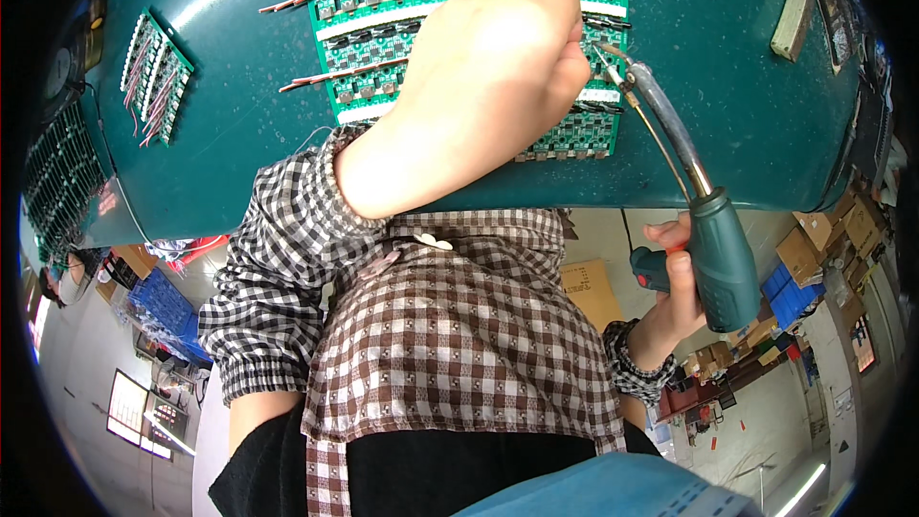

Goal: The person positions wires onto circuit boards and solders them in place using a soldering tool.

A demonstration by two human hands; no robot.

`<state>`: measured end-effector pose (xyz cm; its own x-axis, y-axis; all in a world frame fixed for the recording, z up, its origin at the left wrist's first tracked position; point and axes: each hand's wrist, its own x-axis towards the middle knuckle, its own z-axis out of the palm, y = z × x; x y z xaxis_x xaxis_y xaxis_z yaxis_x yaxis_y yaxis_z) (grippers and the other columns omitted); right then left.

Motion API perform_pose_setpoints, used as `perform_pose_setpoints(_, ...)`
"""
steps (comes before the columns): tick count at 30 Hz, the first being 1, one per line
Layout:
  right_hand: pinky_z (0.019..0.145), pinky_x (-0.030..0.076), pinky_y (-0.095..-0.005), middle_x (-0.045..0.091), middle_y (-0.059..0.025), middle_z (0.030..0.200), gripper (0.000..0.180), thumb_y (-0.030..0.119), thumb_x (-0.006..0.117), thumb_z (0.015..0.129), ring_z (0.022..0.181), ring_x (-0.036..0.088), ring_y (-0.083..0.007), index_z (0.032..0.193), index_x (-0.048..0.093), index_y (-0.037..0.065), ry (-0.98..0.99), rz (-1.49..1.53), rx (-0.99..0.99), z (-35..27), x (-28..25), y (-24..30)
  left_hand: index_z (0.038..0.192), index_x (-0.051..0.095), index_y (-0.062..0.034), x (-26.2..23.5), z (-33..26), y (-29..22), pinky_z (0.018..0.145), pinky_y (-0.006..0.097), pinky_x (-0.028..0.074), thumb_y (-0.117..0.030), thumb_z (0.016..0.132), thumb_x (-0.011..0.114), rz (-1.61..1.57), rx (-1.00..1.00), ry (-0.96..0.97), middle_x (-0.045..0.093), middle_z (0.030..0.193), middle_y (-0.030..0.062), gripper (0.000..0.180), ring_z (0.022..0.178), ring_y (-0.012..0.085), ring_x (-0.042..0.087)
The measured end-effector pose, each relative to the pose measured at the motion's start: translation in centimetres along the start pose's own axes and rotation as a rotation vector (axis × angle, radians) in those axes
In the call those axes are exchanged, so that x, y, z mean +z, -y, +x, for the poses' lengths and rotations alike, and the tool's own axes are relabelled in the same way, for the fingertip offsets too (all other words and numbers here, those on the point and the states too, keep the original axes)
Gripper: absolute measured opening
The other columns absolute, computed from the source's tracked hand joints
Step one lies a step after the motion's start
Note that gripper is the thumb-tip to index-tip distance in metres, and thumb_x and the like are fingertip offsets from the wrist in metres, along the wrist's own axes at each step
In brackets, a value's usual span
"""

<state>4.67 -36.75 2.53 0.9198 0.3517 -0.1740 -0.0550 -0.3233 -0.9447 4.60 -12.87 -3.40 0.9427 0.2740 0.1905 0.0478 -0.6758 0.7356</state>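
dark green bench point(239, 124) carries a green circuit board panel point(402, 48) under the left hand point(488, 77), curled closed, its contents hidden. right hand point(675, 292) grips a soldering iron point(718, 258), tip at the panel's right edge; several rows already carry red wires, the lower rows apparently none.

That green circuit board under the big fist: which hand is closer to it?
Left. The left hand rests right on the board; the right hand is off the table edge, holding the soldering iron by its handle.
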Motion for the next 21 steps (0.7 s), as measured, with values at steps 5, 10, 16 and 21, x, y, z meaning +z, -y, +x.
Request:
perform_pose_setpoints(5,0.067,0.05,-0.0365,0.058,-0.0147,0.075,0.039,0.011,0.06,0.076,0.07,0.06,-0.0265,0.105,0.051,-0.013,-0.003,-0.005,0.008,-0.07,0.24,0.24,0.069,0.052,-0.0048,0.15,-0.03,-0.01,0.049,0.031,0.043,0.0,0.065,0.06,0.011,0.006,-0.011,0.051,0.063,0.0076,0.01,0.055,0.0232,0.053)
perform_pose_setpoints(10,0.068,0.049,-0.0367,0.058,-0.015,0.074,0.038,0.01,0.061,0.075,0.07,0.06,-0.0265,0.105,0.052,-0.013,-0.016,-0.006,0.015,0.02,0.39,0.29,0.069,0.052,-0.0047,0.26,0.0,-0.09,0.049,0.032,0.043,0.001,0.064,0.06,0.007,0.007,-0.015,0.05,0.063,0.0077,0.011,0.055,0.0233,0.053)
perform_pose_setpoints(16,0.068,0.05,-0.0378,0.058,-0.0159,0.074,0.038,0.009,0.061,0.076,0.069,0.06,-0.0267,0.104,0.052,-0.014,-0.002,-0.019,0.005,0.12,0.26,0.21,0.069,0.052,-0.0047,0.43,0.01,0.0,0.049,0.031,0.042,0.001,0.064,0.06,0.009,0.013,-0.02,0.05,0.063,0.0077,0.011,0.054,0.0231,0.053)
perform_pose_setpoints(21,0.067,0.05,-0.0387,0.058,-0.0163,0.075,0.037,0.009,0.061,0.076,0.068,0.059,-0.0271,0.104,0.052,-0.014,-0.004,-0.023,-0.002,0.24,0.32,0.35,0.069,0.051,-0.0045,0.47,0.07,-0.16,0.049,0.031,0.042,0.001,0.065,0.06,0.003,-0.002,-0.011,0.05,0.063,0.0078,0.011,0.054,0.0227,0.053)
